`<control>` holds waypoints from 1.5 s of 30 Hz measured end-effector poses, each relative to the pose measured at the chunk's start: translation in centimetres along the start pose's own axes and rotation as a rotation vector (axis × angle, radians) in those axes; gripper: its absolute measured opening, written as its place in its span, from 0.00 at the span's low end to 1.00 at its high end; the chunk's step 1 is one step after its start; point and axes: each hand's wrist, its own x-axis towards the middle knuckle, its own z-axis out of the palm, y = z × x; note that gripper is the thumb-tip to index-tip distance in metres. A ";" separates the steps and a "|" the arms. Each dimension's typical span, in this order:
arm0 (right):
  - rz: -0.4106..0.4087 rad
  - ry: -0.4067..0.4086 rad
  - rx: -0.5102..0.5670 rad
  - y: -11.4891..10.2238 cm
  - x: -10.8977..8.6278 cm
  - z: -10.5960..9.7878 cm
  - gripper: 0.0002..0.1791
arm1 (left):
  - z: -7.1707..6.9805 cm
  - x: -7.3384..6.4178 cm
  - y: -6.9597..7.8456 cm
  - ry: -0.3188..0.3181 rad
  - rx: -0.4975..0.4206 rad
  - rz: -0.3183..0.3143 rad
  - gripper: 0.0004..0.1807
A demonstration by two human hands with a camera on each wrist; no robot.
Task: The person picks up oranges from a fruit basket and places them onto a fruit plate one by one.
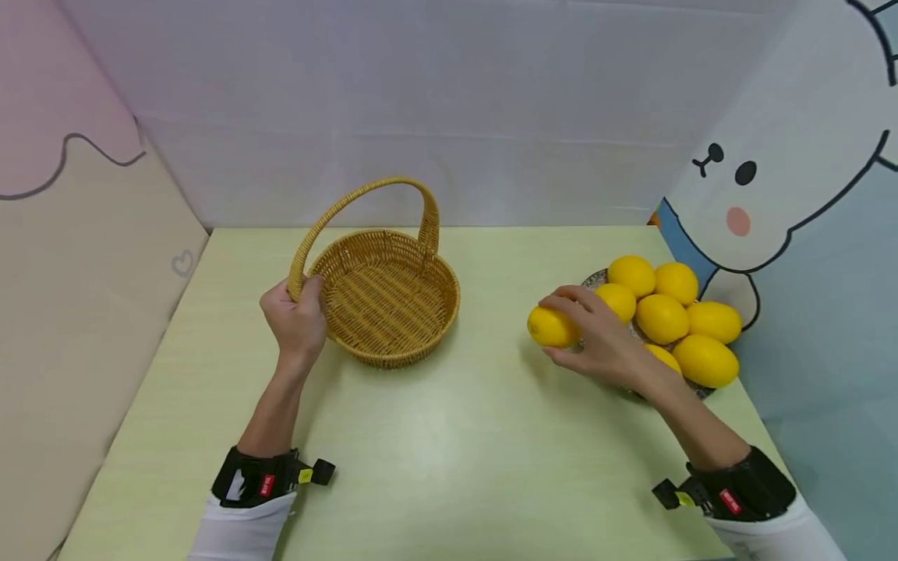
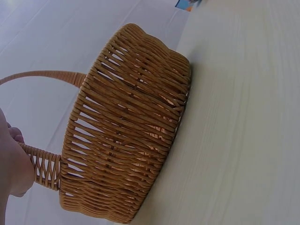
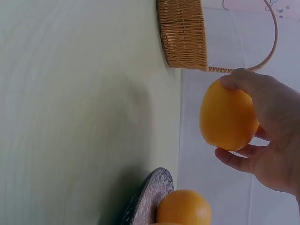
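Note:
My left hand (image 1: 298,323) grips the handle of a wicker basket (image 1: 389,300) at its left side. The round basket is bare inside and stands on the table, its arched handle rising above it. In the left wrist view the woven side of the basket (image 2: 126,126) fills the middle, with the left hand (image 2: 16,164) at the handle's base. My right hand (image 1: 596,339) pinches a lemon (image 1: 553,327) between thumb and fingers. The right wrist view shows this lemon (image 3: 227,115) held above the table, and the right hand (image 3: 276,131) behind it.
On the right, a dark patterned plate (image 1: 596,278) bears several lemons (image 1: 662,319). The pale table (image 1: 449,452) runs back to a white wall (image 1: 435,101). A wall with a cartoon drawing (image 1: 793,179) stands along the right edge, a beige and pink one (image 1: 84,296) on the left.

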 end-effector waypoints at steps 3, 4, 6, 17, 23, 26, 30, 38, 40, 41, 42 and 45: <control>0.047 0.001 -0.029 0.4 -1.2 -0.4 0.34 | -0.1 0.1 0.0 -0.004 -0.002 0.002 0.25; 0.061 0.000 -0.037 0.5 -1.6 -0.5 0.34 | -0.1 0.1 0.0 -0.004 -0.004 0.004 0.25; 0.085 -0.001 -0.056 0.8 -2.4 -0.7 0.34 | -0.1 0.2 0.0 -0.005 -0.008 0.005 0.25; 0.140 -0.010 -0.147 2.4 -5.1 -1.4 0.35 | -0.1 0.1 -0.1 -0.006 -0.021 -0.001 0.25; 0.124 -0.004 -0.202 3.3 -5.7 -1.1 0.34 | -0.1 0.0 -0.2 -0.011 -0.024 -0.001 0.25; 0.126 -0.008 -0.226 3.6 -5.9 -0.9 0.34 | -0.1 0.0 -0.2 -0.013 -0.019 0.001 0.25; 0.138 -0.013 -0.243 3.7 -5.9 -0.7 0.35 | -0.1 0.1 -0.3 -0.011 -0.018 0.009 0.25; 0.162 -0.042 -0.255 4.2 -6.0 -0.2 0.36 | 0.0 0.1 -0.2 -0.016 -0.026 0.012 0.25; 0.157 -0.040 -0.252 4.5 -5.9 0.0 0.35 | 0.0 0.0 -0.1 -0.016 -0.025 0.012 0.25; 0.153 -0.038 -0.249 4.6 -5.9 0.0 0.35 | 0.0 0.0 -0.1 -0.016 -0.023 0.011 0.25; 0.150 -0.035 -0.247 4.7 -5.9 0.1 0.35 | 0.0 0.0 -0.1 -0.016 -0.022 0.011 0.25; 0.142 -0.031 -0.236 5.0 -5.7 0.3 0.35 | 0.0 0.0 -0.2 -0.015 -0.018 0.010 0.25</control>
